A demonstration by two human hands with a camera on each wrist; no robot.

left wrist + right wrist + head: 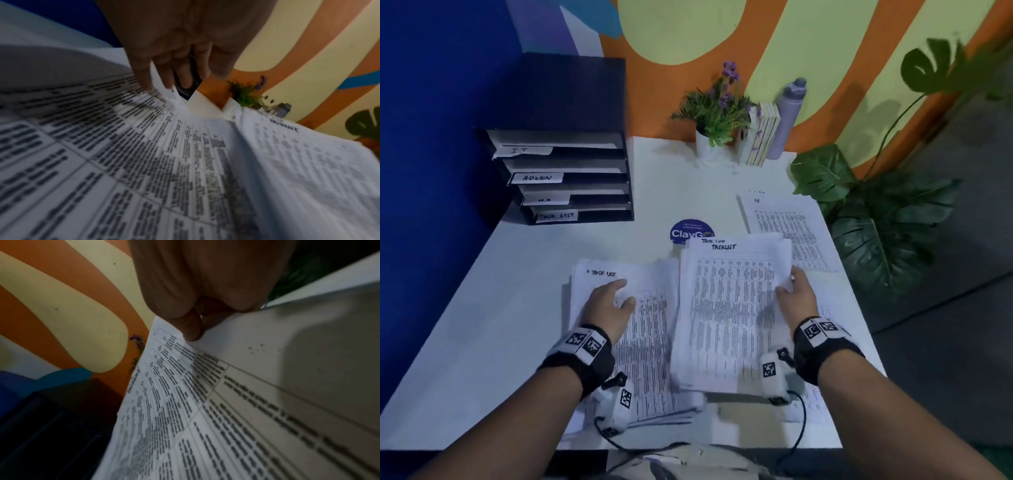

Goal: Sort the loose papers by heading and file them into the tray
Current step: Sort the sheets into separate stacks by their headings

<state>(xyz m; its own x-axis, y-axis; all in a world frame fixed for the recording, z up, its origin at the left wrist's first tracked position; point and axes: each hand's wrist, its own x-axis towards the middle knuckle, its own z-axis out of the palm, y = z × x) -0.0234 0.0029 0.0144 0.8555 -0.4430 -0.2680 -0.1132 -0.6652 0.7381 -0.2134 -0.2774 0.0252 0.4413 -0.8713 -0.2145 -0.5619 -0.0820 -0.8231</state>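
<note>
Sorting step, TASK LIST batch. Right hand (796,294) pinches right edge of white printed stack headed TASKLIST (729,315), thumb on top, stack lifted, tilted. Left hand (610,303) fingers relaxed, spread, pressing flat white pile headed TASK LIST (650,339) at 9 o'clock of lifted stack. Headings match: merge, square edges, grip both sides before move. Black four-slot labelled tray (571,181) sits 11 o'clock, well apart; bottom slot reads TASK LIST. White HR-headed sheet (787,229) at 1 o'clock stays separate.
</note>
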